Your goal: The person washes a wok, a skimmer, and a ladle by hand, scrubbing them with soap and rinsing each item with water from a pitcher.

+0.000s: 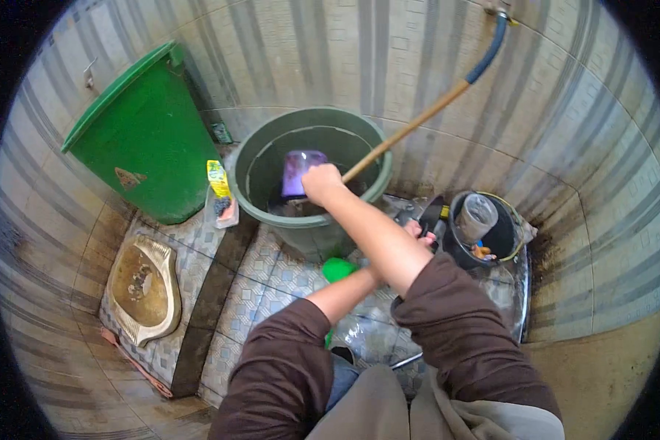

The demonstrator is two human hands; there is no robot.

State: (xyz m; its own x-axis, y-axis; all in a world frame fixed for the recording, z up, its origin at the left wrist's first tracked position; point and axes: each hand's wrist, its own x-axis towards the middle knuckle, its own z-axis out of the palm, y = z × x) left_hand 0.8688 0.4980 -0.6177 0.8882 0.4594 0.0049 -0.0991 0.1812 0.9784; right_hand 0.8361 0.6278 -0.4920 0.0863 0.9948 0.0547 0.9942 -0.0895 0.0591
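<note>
My right hand (323, 183) is closed on a purple water dipper (301, 169), held inside the mouth of a large grey-green tub (315, 227). My left forearm passes beneath the right one. Only part of my left hand (422, 233) shows beyond it, with fingers curled beside dark items (434, 213); what it grips is hard to make out. Right of that hand stands a black bucket (458, 253) holding a clear plastic container (479, 211) and small colourful things. A bright green object (337, 270) lies on the floor below the tub, partly hidden by my left forearm.
A hose (425, 114) runs from the wall tap (499, 11) into the tub. A tall green bin (143, 132) leans at the left, above a squat toilet (165, 286) on a raised tiled step. A yellow packet (217, 178) stands in a clear tray (229, 218) by the tub.
</note>
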